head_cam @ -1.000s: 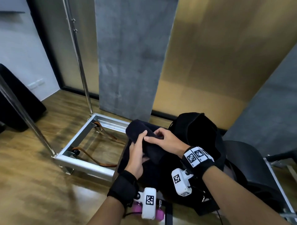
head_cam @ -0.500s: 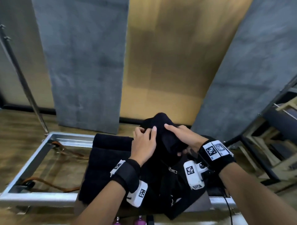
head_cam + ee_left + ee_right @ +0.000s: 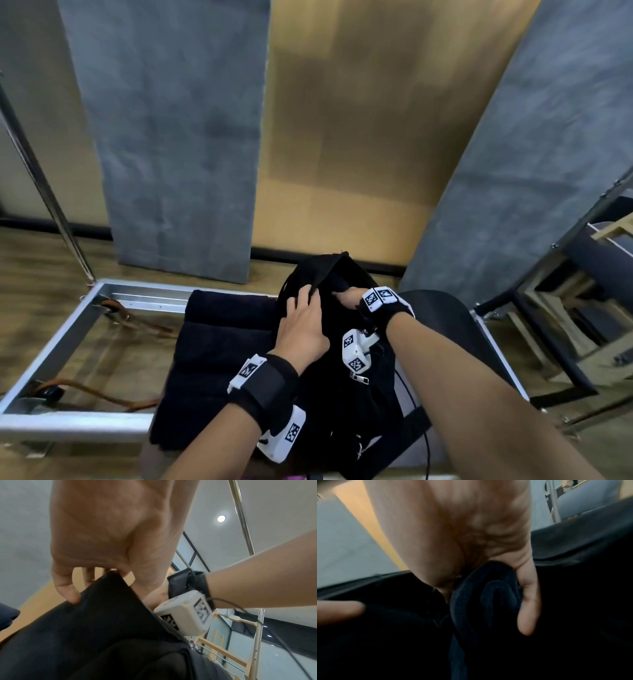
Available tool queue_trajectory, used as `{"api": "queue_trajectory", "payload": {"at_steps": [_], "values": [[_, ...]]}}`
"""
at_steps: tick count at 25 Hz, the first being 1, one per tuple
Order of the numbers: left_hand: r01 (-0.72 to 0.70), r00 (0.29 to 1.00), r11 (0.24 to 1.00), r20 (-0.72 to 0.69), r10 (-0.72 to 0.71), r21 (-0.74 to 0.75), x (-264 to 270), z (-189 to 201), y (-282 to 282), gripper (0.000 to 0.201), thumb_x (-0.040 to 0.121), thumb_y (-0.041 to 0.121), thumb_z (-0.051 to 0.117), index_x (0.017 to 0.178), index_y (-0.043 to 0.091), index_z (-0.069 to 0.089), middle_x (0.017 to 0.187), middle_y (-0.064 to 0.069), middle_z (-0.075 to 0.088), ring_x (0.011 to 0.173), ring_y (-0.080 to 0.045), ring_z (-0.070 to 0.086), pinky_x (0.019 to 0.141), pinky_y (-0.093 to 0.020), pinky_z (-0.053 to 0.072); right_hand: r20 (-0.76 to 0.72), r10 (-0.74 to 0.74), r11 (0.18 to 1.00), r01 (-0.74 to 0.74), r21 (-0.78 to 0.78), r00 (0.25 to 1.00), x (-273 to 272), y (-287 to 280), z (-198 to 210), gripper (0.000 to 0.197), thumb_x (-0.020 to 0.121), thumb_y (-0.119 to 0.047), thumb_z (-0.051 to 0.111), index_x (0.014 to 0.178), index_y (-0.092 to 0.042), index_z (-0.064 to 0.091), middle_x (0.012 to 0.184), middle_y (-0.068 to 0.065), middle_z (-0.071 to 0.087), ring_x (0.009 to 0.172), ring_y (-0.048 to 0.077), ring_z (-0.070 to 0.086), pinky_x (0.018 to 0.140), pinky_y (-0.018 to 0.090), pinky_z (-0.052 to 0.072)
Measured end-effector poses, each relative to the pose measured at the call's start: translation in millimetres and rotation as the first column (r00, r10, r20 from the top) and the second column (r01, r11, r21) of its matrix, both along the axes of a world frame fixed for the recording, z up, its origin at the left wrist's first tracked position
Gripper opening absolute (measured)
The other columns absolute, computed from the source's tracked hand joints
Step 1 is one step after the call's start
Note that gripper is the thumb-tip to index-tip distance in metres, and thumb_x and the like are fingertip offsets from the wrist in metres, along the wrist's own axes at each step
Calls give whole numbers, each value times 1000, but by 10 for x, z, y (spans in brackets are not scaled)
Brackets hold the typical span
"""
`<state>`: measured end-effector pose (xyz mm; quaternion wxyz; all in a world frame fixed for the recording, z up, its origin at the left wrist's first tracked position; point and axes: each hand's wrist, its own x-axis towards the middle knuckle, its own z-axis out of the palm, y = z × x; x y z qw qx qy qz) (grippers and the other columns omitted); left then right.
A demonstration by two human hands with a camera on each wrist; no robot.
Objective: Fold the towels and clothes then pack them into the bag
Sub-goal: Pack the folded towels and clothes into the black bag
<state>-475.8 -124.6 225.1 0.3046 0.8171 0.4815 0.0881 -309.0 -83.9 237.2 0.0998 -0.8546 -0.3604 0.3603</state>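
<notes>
Left hand pinches the near-left rim of the black bag — thumb on the outer face, fingers hooked over the edge, clear in the left wrist view. Right hand is sunk into the bag mouth; head view shows only its back and a knuckle or two. Right wrist view: fingers curled round a folded dark towel inside the bag, lower part lost in black. More folded dark cloth sits just left of the bag, touching it; can't tell how many pieces — edges blur together. Bag and stack sit over a metal frame on the wood floor, frame's near edge cut off. Black chair right of the bag, mostly hidden by the forearm.
</notes>
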Motion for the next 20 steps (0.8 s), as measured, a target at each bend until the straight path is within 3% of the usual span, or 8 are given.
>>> {"api": "queue_trajectory", "payload": {"at_steps": [4,8,11,14,16,18,20], "values": [[16,1000,1000,26,-16,-16,-70,9,-13,96,82,-11,55,165,21,18,170,4,5,149,-30,22,107,-47,49,42,-75,997,74,36,996,216,58,-258,55,115,-33,23,150,2,45,153,25,48,141,38,47,117,39,35],[-5,998,1000,60,6,-20,-59,-12,27,96,82,-10,53,165,22,18,170,6,5,148,-29,22,105,-47,51,34,-131,988,127,84,991,382,163,-270,53,114,-29,28,146,10,45,148,27,52,136,38,52,103,33,41],[-16,998,1000,61,16,-12,20,-56,47,94,84,-7,55,166,22,17,170,6,5,149,-28,22,105,-44,51,78,-52,999,52,3,996,464,185,-289,52,113,-29,33,145,9,48,150,24,52,138,35,51,97,30,42],[-6,998,1000,57,6,-11,79,-67,39,96,83,-9,54,166,23,17,169,6,7,147,-27,24,104,-43,51,22,-3,1000,2,14,1000,489,147,-489,39,110,-16,39,142,1,54,149,22,52,134,30,52,85,22,34],[4,998,1000,56,-3,-13,101,-62,42,97,82,-10,52,165,25,18,169,6,8,146,-27,24,105,-44,50,-40,48,999,-48,5,998,498,118,-547,18,110,-13,39,121,-11,53,135,18,55,114,19,50,85,20,31],[13,998,1000,61,-12,-18,118,-52,52,96,82,-10,51,164,27,19,169,6,8,146,-28,24,106,-46,50,-162,-43,999,47,20,986,526,130,-508,1,110,-10,40,110,-10,40,121,10,44,109,13,38,89,23,35],[11,998,1000,62,-9,-24,133,-47,69,94,84,-9,52,165,25,18,169,6,8,147,-27,23,107,-46,49,-255,-127,989,143,45,959,582,168,-441,1,109,-7,41,108,-7,41,118,10,42,108,16,40,89,25,43]]}}
